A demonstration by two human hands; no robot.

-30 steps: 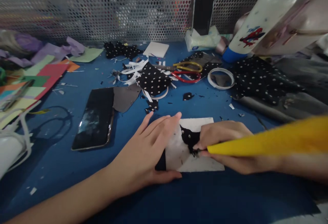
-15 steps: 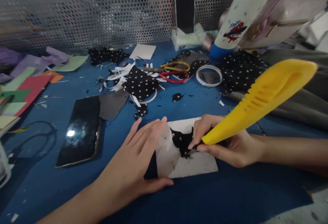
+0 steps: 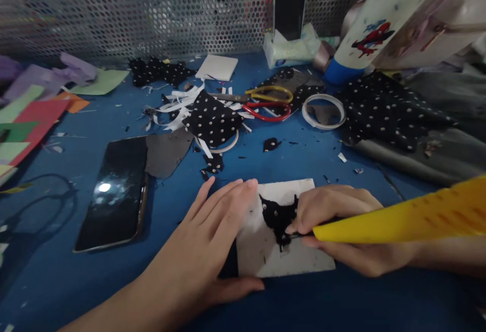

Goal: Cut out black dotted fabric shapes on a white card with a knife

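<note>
My right hand [image 3: 353,225] pinches a yellow-handled knife [image 3: 402,215] close to its dark front end, the handle pointing out to the right. Its tip is at the lower end of a black fabric cutout with pale dots [image 3: 279,215], partly hidden by my fingers. That cutout lies on a white square card [image 3: 254,251]. My left hand [image 3: 212,236] rests flat over the card's left edge, fingers stretched out and thumb apart, holding nothing.
A phone [image 3: 114,190] lies left beside grey fabric [image 3: 169,152]. Behind are dotted fabric pieces [image 3: 212,119], scissors [image 3: 269,112], a tape roll [image 3: 324,112] and a bottle [image 3: 383,33]. Coloured paper [image 3: 38,119] covers the far left; dark cloth [image 3: 410,155] lies right.
The knife's handle has dropped from a raised slant to nearly level, and my right hand has shifted slightly down the cutout. The view has moved a little. My left hand stays on the card.
</note>
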